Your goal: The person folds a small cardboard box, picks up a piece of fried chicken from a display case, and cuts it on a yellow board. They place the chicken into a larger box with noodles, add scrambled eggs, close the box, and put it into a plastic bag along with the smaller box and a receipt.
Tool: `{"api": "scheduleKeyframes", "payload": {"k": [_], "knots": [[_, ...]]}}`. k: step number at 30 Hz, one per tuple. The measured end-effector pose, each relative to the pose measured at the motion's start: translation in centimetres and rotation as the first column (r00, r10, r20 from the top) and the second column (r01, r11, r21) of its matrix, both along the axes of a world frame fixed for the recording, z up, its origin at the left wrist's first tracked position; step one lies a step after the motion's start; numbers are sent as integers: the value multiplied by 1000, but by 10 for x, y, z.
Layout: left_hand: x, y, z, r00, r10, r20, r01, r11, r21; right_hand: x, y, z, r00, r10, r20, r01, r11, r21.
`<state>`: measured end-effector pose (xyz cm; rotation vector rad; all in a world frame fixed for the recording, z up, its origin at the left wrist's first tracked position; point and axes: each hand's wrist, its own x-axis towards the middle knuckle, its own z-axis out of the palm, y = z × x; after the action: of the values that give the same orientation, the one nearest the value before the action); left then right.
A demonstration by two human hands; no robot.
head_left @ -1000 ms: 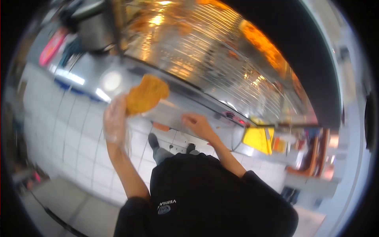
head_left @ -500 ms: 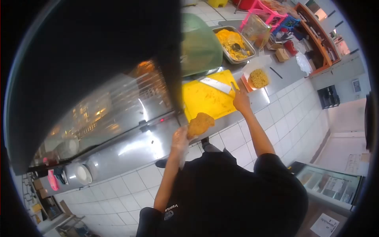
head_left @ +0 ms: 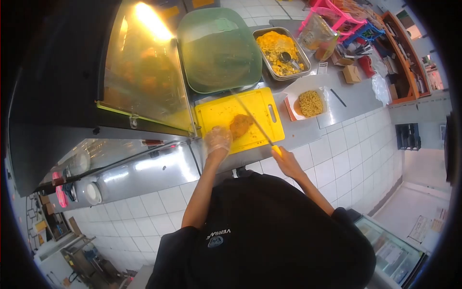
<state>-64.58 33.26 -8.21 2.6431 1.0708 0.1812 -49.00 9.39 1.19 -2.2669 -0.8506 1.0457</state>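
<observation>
A yellow cutting board point(head_left: 209, 111) lies on the steel counter, with a flat, browned fried cutlet point(head_left: 240, 125) on it. My left hand point(head_left: 218, 140), in a clear plastic glove, is closed on the cutlet's left end. In my right hand point(head_left: 287, 163) is a long knife point(head_left: 253, 119), gripped by its yellow handle. The blade slants up and left over the board, crossing the right side of the cutlet in this view.
Right of the board stands an open paper box of noodles point(head_left: 310, 103). Behind are a steel tray of yellow food point(head_left: 275, 45) with a scoop and a large green translucent tub point(head_left: 219, 58). A lit glass-fronted cabinet point(head_left: 144, 72) borders the board's left.
The cutlet went from the board's front edge onto the board, under my left hand. My right hand picked the knife up off the board. The cabinet's lit glass front now shows.
</observation>
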Motion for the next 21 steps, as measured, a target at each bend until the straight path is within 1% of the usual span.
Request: {"api": "scheduleKeyframes", "payload": {"k": [1, 3, 4, 5, 7, 8, 9, 10, 12, 13, 14, 15, 16, 18, 19, 21], "knots": [[-1, 0, 14, 994, 13, 110, -10, 1000, -24, -1, 2, -6, 998, 43, -53, -39, 997, 60], [3, 9, 45, 946, 31, 322, -11, 998, -64, 6, 6, -31, 993, 120, -4, -120, 991, 56], [15, 16, 63, 902, -11, 432, 38, 998, -54, 10, 12, -39, 988, 153, 24, -154, 986, 58], [32, 22, 76, 841, -50, 539, 84, 996, -39, 17, 15, -36, 984, 175, 34, -176, 984, 18], [69, 39, 76, 847, -235, 477, 300, 952, -64, 30, 26, -14, 968, 246, 53, -244, 969, -44], [87, 47, 62, 838, -344, 423, 384, 923, -9, 35, 29, -1, 958, 282, 56, -277, 957, -85], [103, 55, 37, 817, -450, 361, 468, 883, 41, 38, 36, 9, 955, 296, 24, -288, 943, -165], [114, 61, 13, 781, -552, 292, 550, 829, 98, 43, 33, 3, 926, 365, 93, -349, 925, -150], [120, 57, -35, 807, -588, -58, 581, 772, 258, 43, 25, -32, 850, 473, 232, -459, 881, -115], [135, 68, -39, 792, -567, -229, 610, 710, 353, 34, 24, -59, 910, 344, 232, -339, 939, -60], [144, 68, -31, 788, -602, -130, 613, 746, 262, 27, 17, -73, 949, 227, 219, -227, 974, -25], [140, 64, -24, 793, -608, -31, 605, 781, 151, 25, 18, -59, 951, 222, 216, -220, 975, -32], [132, 65, -21, 787, -614, 53, 613, 789, 37, 31, 24, -52, 960, 241, 142, -236, 970, -52], [130, 67, -18, 792, -594, 141, 605, 795, -48, 43, 28, -41, 966, 258, -31, -260, 960, -105], [135, 73, -14, 796, -575, 187, 595, 800, -76, 43, 34, -26, 972, 235, -13, -234, 960, -152], [125, 77, 9, 813, -523, 257, 571, 802, -173, 34, 46, 27, 967, 250, -51, -255, 950, -179]]}}
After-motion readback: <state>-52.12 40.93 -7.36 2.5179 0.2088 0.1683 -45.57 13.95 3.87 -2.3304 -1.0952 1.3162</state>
